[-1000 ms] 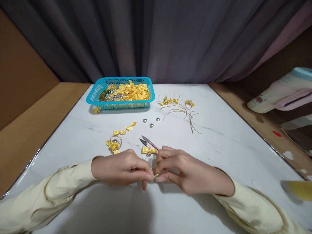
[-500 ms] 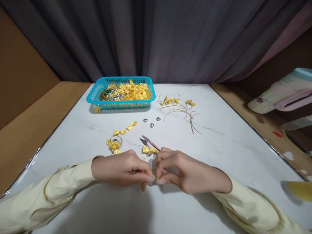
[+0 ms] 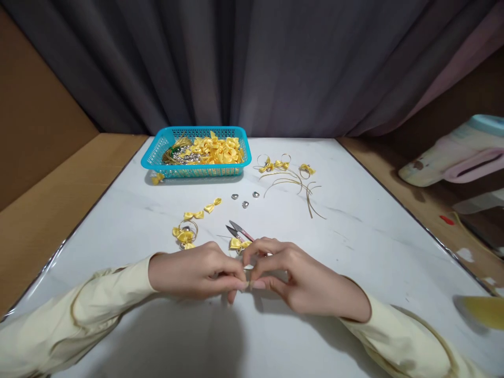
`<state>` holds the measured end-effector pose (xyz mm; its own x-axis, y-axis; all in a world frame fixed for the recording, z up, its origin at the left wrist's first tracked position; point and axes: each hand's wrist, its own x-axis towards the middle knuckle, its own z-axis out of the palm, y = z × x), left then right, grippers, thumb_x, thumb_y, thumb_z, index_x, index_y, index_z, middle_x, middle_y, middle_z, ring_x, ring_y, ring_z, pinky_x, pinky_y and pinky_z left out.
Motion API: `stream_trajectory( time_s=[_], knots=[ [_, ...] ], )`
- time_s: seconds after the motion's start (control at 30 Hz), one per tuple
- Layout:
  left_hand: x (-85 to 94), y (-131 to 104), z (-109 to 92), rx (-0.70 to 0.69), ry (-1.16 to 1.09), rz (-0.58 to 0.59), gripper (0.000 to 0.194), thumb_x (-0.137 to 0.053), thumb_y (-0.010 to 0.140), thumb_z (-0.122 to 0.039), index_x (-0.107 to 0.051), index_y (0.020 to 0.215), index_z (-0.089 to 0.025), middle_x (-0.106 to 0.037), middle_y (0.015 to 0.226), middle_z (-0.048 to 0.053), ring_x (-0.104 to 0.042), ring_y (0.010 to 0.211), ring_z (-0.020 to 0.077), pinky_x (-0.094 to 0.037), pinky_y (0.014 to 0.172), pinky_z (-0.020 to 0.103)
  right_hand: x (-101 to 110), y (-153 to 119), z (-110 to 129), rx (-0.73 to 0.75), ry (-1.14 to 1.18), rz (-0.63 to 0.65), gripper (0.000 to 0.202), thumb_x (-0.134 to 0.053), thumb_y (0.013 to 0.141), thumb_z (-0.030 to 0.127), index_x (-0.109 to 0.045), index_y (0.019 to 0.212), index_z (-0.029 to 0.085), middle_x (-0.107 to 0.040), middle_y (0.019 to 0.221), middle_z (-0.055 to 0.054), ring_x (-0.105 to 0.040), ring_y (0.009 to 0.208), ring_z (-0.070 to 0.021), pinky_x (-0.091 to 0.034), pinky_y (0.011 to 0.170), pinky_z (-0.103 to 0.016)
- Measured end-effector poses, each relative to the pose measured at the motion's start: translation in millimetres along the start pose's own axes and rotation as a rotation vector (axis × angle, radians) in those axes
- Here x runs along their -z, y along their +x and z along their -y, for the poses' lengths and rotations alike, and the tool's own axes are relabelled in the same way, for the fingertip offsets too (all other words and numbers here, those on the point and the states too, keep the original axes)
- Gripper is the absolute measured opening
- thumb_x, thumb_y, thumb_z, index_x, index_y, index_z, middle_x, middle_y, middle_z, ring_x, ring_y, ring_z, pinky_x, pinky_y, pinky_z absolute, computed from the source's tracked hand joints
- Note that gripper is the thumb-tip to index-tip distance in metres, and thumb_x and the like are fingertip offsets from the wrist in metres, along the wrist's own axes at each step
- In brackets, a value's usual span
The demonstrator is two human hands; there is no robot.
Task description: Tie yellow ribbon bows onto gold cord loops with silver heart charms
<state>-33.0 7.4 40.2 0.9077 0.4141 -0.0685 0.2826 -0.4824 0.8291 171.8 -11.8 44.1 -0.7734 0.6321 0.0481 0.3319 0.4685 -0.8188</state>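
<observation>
Gold strand (image 3: pixel 248 283): at the near middle of the counter (image 3: pixel 378 247), between the fingertips of both hands; only a faint trace shows
Change: half a second ago gold showed in the gap between the hands; the right fingertips have since moved left, almost meeting the left ones, and cover most of it
Meaning: judged to be close fingertip work on the strand, not yet finished
Axis: strand direction cannot be told now, too little being exposed
Left hand (image 3: pixel 205 270): grip pinched, thumb against finger, apparently on the strand's left part
Right hand (image 3: pixel 301 273): grip pinched, apparently on the same strand from the right; one finger reaches farther forward
Yellow bow (image 3: pixel 238 244): just beyond the fingertips, long axis left to right, right end partly covered
Scissors (image 3: pixel 236 229): just beyond the bow, blades parted, tips toward far left
Silver beads (image 3: pixel 245 205): three, farther off
Blue basket (image 3: pixel 192 170): far left, holding bows
</observation>
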Motion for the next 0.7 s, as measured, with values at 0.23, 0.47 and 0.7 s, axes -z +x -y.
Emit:
stream_trajectory(
  time_s=[0.23, 0.47, 0.7],
  knots=[
    [0.4, 2, 1, 0.195, -0.1, -0.133, 0.026, -0.046, 0.09, -0.023, -0.066, 0.075, -0.013, -0.052, 0.047, -0.005, -0.042, 0.038, 0.0046, -0.036, 0.045, 0.014, -6, 0, 3, -0.026, -0.048, -0.195, 0.03, -0.042, 0.075, -0.005, -0.064, 0.079, 0.014, -0.063, 0.087, -0.006, -0.058, 0.074, -0.0138, -0.045, 0.067, -0.024],
    [4.0, 6, 15, 0.365, 0.022, -0.49, 0.019, -0.049, 0.087, -0.033, -0.058, 0.09, -0.017, -0.062, 0.086, 0.002, -0.055, 0.076, 0.0152, -0.043, 0.068, 0.027, 2, 1, 0, -0.113, -0.044, -0.277, 0.024, -0.046, 0.078, 0.0, -0.064, 0.074, 0.015, -0.065, 0.086, -0.005, -0.06, 0.075, -0.0137, -0.044, 0.069, -0.024],
    [-13.3, 6, 28, 0.357, 0.128, -0.443, 0.009, -0.052, 0.085, -0.027, -0.049, 0.085, -0.018, -0.051, 0.087, 0.001, -0.049, 0.083, 0.0172, -0.039, 0.073, 0.029, 6, 3, -8, -0.164, 0.038, -0.223, 0.02, -0.051, 0.08, 0.005, -0.067, 0.073, 0.014, -0.065, 0.082, -0.005, -0.058, 0.073, -0.0134, -0.043, 0.064, -0.024]
  ],
)
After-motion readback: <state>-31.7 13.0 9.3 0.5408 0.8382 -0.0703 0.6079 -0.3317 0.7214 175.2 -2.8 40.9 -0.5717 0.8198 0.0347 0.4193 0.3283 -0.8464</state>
